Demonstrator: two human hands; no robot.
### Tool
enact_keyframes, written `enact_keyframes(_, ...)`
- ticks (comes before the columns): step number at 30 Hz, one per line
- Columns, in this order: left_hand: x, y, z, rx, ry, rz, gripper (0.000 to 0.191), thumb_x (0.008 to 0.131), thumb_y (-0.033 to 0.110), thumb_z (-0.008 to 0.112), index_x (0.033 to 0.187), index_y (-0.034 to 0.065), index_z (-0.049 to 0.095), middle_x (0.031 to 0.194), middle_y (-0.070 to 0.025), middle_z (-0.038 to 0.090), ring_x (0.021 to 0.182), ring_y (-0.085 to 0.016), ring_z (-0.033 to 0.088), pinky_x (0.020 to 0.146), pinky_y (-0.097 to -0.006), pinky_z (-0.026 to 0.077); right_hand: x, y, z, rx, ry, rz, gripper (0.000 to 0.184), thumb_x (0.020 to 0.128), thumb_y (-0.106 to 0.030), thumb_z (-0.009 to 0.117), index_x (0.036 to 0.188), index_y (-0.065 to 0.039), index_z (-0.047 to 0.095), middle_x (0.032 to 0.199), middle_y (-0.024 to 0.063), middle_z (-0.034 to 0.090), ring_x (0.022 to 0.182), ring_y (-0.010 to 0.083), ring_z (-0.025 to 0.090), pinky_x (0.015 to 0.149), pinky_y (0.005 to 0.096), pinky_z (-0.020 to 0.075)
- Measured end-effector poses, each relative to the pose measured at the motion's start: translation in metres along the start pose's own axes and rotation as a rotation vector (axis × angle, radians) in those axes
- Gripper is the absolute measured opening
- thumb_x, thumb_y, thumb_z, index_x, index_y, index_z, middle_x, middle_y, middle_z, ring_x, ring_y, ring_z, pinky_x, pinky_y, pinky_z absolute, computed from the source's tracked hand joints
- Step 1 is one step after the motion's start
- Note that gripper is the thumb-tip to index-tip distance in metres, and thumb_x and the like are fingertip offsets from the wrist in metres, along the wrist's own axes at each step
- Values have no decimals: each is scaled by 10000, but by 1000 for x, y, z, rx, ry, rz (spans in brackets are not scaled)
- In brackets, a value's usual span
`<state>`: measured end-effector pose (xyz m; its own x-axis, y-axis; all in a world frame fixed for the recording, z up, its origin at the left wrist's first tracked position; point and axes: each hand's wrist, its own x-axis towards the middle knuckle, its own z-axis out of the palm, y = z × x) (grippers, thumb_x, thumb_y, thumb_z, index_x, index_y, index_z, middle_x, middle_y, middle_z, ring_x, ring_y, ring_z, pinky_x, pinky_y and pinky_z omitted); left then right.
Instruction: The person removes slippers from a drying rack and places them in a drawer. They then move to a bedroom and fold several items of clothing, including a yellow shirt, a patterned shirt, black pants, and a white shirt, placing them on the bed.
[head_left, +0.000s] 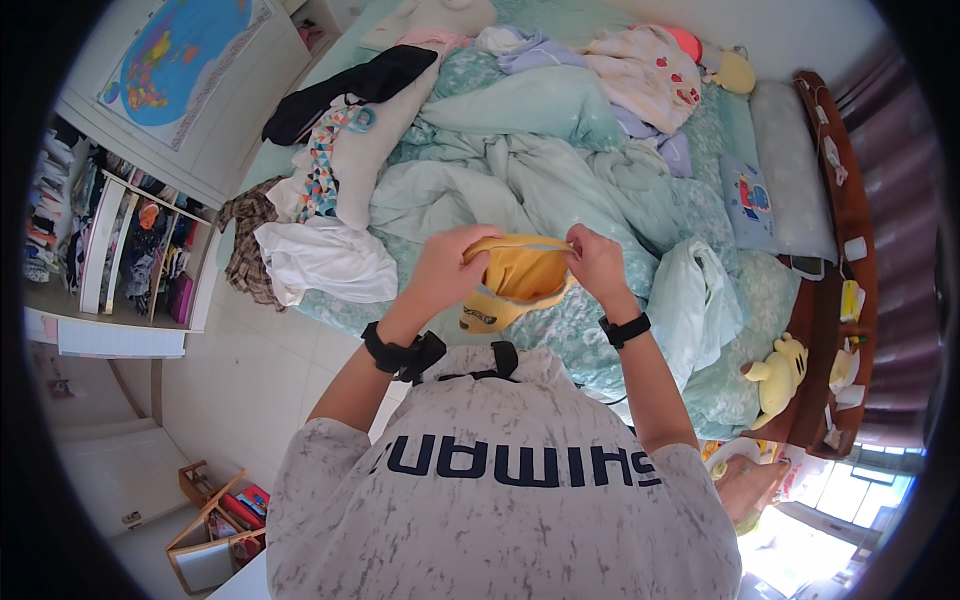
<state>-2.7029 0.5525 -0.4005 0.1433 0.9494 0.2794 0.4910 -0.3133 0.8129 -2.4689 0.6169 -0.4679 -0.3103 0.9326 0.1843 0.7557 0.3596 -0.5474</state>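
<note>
Both hands hold a yellow cloth garment (525, 281) with a grey edge, stretched between them over the near side of the bed. My left hand (455, 262) grips its left rim, thumb on the outside. At the opposite end of the opening, my right hand (596, 259) pinches the rim between thumb and fingers. The opening faces me, and a dark print shows low on the cloth. Left of the hands lies a crumpled white garment (330, 259). Beyond them spreads a rumpled pale green quilt (510, 180).
Clothes lie about the bed, among them a black garment (352, 86) and a brown plaid one (251, 240). An open wardrobe (202, 262) stands at left. A yellow plush toy (781, 375) lies by the wooden headboard (817, 352). A wooden rack (202, 525) stands at lower left.
</note>
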Motion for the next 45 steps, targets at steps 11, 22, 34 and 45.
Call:
enact_keyframes(11,-8,-16,-61,549,406,261,138,680,-19,532,804,-26,592,773,-104,602,698,-286,552,599,-333,468,27,-9,-26,10,115,349,308,657,-131,604,956,-60,617,818,192,631,766,355,599,679,405,482)
enact_keyframes(22,-49,6,-59,-231,-97,-322,175,672,42,684,808,-16,589,648,-20,573,500,-57,503,448,-222,392,37,-26,-43,944,51,341,401,750,40,328,1112,60,499,954,150,600,898,228,604,711,322,507)
enact_keyframes(34,-97,21,-44,94,58,-378,258,802,47,604,1041,-42,567,787,-60,591,544,-87,559,407,-217,419,9,-41,-52,873,364,31,385,754,99,415,1104,13,551,1042,82,582,972,152,532,873,250,396)
enact_keyframes(45,-112,11,-32,-413,376,-336,271,928,171,452,1128,-7,495,1128,-39,534,963,-93,510,853,-216,385,-9,-59,-37,1018,-547,82,255,858,-139,410,910,-10,624,774,4,616,732,94,560,718,231,425)
